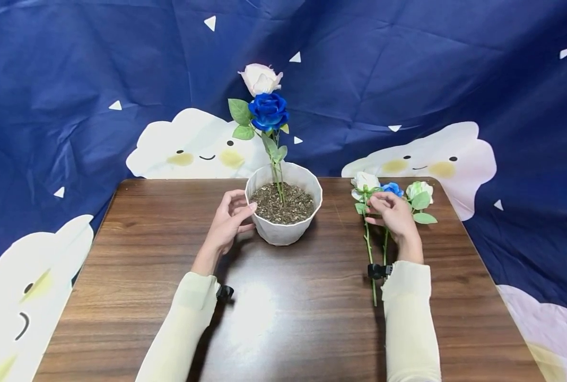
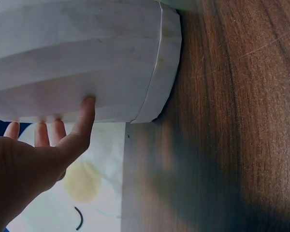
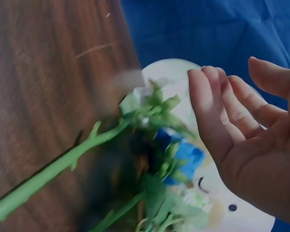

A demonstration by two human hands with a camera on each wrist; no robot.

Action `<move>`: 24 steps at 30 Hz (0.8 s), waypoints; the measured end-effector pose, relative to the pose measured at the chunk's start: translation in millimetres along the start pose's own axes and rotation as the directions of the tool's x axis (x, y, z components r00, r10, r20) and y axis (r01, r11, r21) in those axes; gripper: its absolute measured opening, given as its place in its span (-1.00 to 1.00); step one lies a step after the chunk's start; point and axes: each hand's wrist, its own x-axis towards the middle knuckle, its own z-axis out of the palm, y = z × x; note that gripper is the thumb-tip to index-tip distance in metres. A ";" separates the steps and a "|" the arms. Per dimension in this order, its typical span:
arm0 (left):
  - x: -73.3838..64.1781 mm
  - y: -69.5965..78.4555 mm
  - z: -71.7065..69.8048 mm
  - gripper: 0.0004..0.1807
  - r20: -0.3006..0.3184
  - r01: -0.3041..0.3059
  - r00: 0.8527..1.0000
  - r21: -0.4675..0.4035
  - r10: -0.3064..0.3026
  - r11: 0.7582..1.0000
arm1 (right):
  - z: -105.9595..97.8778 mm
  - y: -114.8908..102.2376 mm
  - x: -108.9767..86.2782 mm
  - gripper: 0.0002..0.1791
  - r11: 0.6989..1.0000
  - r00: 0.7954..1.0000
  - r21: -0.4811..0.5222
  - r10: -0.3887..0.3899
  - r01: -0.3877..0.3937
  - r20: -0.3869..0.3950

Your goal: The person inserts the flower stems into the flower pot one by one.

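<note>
Your left hand [image 1: 225, 225] rests relaxed against the side of the white pot [image 1: 282, 232], where two roses [image 1: 268, 112] stand in soil [image 1: 287, 212]; a light touch should steady it. Your right hand [image 1: 396, 216] holds nothing, its fingers loosely bent beside the white rose [image 1: 365, 181] lying at the worktop's [image 1: 312, 297] right. To lift that rose cleanly, pinch its stem [image 1: 369, 246] below the leaves, clear of the blue rose [image 1: 392, 188] next to it.
</note>
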 end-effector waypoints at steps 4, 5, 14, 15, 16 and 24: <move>-0.1 -1.5 0.1 -0.46 0.003 0.001 1.000 -0.002 -0.001 1.000 | -8.1 12.9 -2.5 -0.70 0.997 0.999 -0.055 0.044 -0.045 -0.010; 0.0 -1.9 0.1 -0.46 0.003 0.001 1.000 -0.001 -0.001 1.000 | -9.6 15.9 -3.1 -0.65 0.996 0.998 -0.067 0.056 -0.057 -0.013; -0.4 -1.8 -1.1 -0.44 0.002 0.003 1.000 0.010 -0.003 1.000 | -14.7 40.3 -6.1 -0.50 0.951 0.984 -0.256 0.180 -0.174 0.001; -0.5 -1.8 -1.3 -0.44 0.002 0.004 1.000 0.012 -0.004 1.000 | -13.9 41.9 -6.0 -0.50 0.946 0.981 -0.269 0.191 -0.183 0.005; -0.5 -1.7 -1.4 -0.44 0.002 0.005 1.000 0.014 -0.005 1.000 | -13.3 43.5 -5.5 -0.49 0.941 0.979 -0.280 0.202 -0.192 0.006; -1.1 0.2 -0.2 -0.46 -0.002 0.005 1.000 0.008 -0.005 1.000 | -8.7 47.3 -0.1 -0.49 0.906 0.972 -0.363 0.234 -0.217 0.004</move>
